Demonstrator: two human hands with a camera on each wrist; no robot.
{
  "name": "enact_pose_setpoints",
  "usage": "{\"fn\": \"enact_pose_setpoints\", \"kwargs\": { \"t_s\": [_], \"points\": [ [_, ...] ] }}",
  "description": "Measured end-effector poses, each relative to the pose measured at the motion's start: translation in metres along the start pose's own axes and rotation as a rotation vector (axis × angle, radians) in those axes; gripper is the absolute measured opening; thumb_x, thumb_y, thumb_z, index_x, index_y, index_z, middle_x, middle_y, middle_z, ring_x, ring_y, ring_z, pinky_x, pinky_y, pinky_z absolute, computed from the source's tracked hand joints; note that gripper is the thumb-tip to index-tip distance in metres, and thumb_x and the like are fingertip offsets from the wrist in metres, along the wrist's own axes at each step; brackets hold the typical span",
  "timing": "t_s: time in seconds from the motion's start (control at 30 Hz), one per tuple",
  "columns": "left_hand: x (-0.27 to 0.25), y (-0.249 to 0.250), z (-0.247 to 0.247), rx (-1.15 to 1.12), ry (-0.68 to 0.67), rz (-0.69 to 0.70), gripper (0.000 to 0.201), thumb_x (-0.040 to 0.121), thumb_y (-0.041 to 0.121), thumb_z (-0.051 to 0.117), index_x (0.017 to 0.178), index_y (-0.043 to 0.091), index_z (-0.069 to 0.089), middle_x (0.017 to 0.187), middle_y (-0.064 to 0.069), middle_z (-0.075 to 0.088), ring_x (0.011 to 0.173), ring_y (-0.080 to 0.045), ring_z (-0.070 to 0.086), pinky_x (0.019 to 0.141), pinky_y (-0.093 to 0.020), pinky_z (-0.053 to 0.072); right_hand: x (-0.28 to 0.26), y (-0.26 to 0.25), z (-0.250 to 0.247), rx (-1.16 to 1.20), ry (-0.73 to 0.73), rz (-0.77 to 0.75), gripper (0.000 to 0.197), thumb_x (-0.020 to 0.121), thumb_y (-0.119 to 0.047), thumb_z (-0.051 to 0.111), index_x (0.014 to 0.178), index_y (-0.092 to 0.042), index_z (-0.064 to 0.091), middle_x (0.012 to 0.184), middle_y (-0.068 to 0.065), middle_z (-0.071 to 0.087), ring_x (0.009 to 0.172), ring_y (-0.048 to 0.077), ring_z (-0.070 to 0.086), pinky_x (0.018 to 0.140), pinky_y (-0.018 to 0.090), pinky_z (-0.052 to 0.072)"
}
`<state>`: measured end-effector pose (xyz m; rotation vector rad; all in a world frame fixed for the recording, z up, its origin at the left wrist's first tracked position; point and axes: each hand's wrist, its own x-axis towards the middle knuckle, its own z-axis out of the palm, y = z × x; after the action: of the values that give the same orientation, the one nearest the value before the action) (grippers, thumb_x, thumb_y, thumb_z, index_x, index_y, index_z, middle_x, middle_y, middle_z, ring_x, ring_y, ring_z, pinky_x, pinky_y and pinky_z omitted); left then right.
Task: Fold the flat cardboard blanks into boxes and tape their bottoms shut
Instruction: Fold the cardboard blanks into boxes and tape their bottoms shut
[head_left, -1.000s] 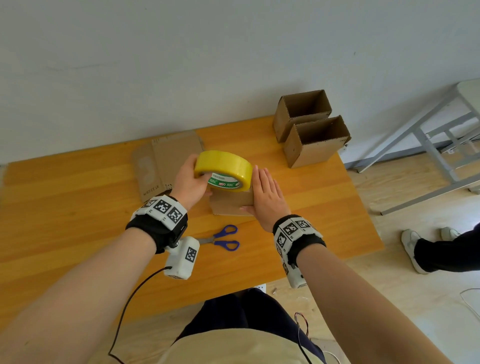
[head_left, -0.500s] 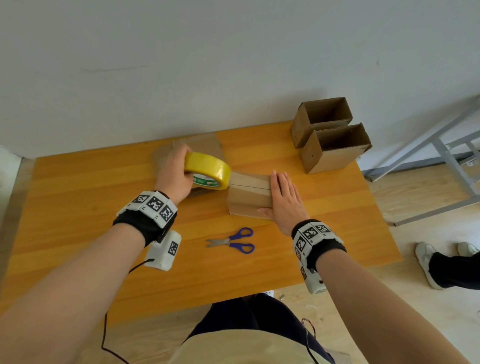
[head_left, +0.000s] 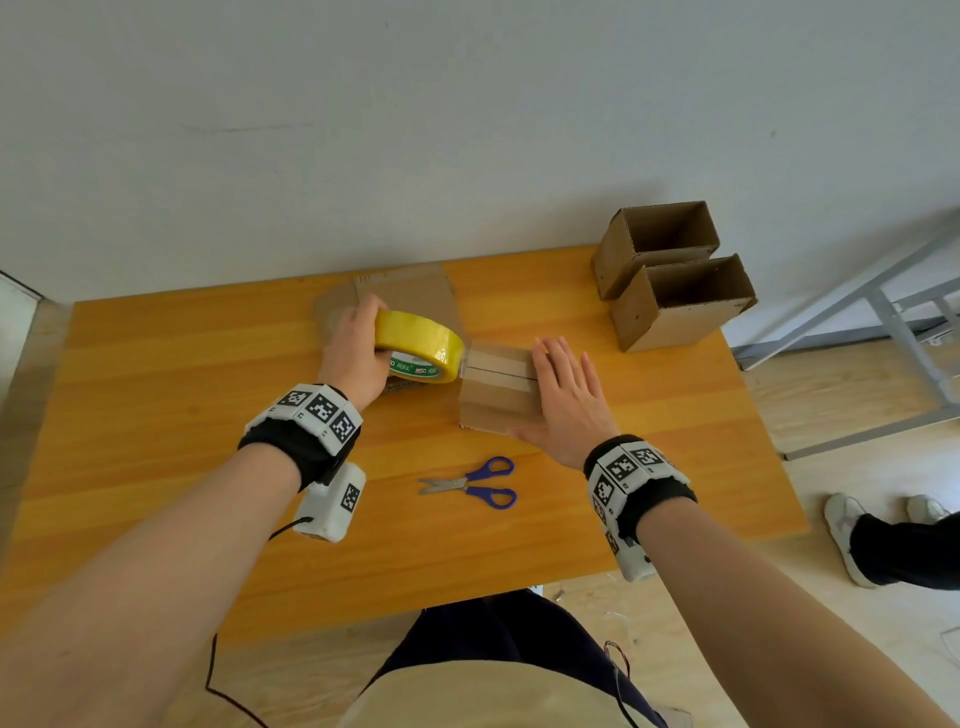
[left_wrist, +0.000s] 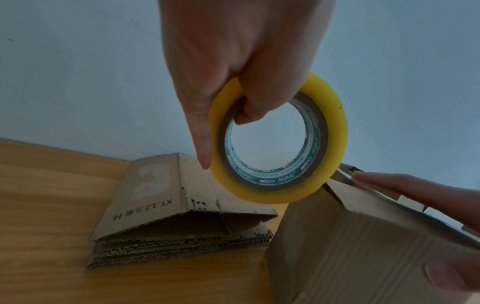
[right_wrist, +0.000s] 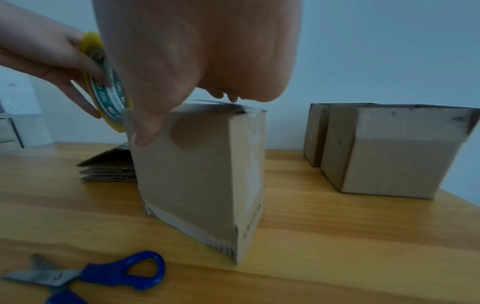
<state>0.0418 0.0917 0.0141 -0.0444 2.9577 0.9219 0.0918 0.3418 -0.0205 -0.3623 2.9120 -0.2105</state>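
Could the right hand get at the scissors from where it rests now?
Probably yes: the right hand lies flat on the box, holding nothing, and the scissors lie uncovered just nearer the person.

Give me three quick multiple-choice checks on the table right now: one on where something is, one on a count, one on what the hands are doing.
1. Where do the scissors lie?
A. Near the table's front edge, in front of the upturned box
B. Inside an open box
C. On the flat blanks

2. How many finished open boxes stand at the far right corner?
A. One
B. Two
C. Four

3. What is the left hand doing?
A. Lying flat on the table
B. Cutting with scissors
C. Gripping the yellow tape roll

Answers:
1 A, the blue handles show there in the head view.
2 B, two stand side by side.
3 C, its fingers hook through the core, while the right hand rests flat on the box.
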Motion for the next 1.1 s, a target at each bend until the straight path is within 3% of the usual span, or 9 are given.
{"fn": "enact_pose_setpoints", "kwargs": {
  "t_s": [0.17, 0.37, 0.77, 0.93, 1.1],
  "points": [
    [0.001, -0.004, 0.001, -0.001, -0.005, 0.014, 0.035, 0.082, -0.004, 0.058, 0.113, 0.008, 0.046, 0.114, -0.014, 0.052, 0.098, -0.032, 0.056, 0.075, -0.036, 0.043, 0.017, -0.021, -0.001, -0.048, -0.017, -0.074, 0.103, 0.084, -0.058, 0.054, 0.150, -0.009, -0.007, 0.159, 0.013, -0.006, 0.147, 0.027, -0.004, 0.117, 0.040, -0.005],
    [0.002, -0.006, 0.004, -0.015, 0.008, 0.000, 0.037, 0.081, -0.006, 0.057, 0.114, 0.007, 0.046, 0.116, -0.014, 0.052, 0.102, -0.032, 0.055, 0.080, -0.040, 0.046, 0.017, -0.019, 0.007, -0.095, -0.021, -0.087, 0.092, 0.090, -0.058, 0.042, 0.151, -0.010, -0.007, 0.159, 0.012, 0.001, 0.147, 0.027, 0.000, 0.118, 0.042, 0.001],
    [0.005, -0.016, 0.016, -0.032, 0.006, 0.005, 0.039, 0.080, -0.009, 0.058, 0.115, 0.006, 0.047, 0.117, -0.016, 0.051, 0.097, -0.033, 0.056, 0.079, -0.042, 0.048, 0.017, -0.017, 0.014, -0.162, 0.032, -0.101, 0.089, 0.089, -0.057, 0.043, 0.151, -0.008, 0.004, 0.155, 0.016, 0.021, 0.145, 0.031, 0.016, 0.118, 0.045, 0.010],
    [0.005, -0.023, 0.026, -0.028, -0.021, -0.014, 0.039, 0.080, -0.007, 0.060, 0.114, 0.008, 0.047, 0.115, -0.016, 0.054, 0.100, -0.033, 0.055, 0.081, -0.045, 0.048, 0.017, -0.023, 0.009, -0.133, 0.037, -0.085, 0.090, 0.089, -0.057, 0.046, 0.151, -0.009, 0.002, 0.157, 0.016, 0.012, 0.146, 0.030, 0.007, 0.118, 0.044, 0.002],
    [0.003, -0.025, 0.026, -0.042, -0.029, -0.005, 0.034, 0.080, 0.001, 0.063, 0.109, 0.010, 0.048, 0.104, -0.012, 0.056, 0.091, -0.028, 0.055, 0.069, -0.035, 0.044, 0.027, -0.043, 0.014, -0.125, 0.075, -0.138, 0.096, 0.086, -0.060, 0.050, 0.152, -0.010, 0.001, 0.159, 0.015, 0.004, 0.147, 0.029, 0.004, 0.117, 0.043, 0.000]
  ]
}}
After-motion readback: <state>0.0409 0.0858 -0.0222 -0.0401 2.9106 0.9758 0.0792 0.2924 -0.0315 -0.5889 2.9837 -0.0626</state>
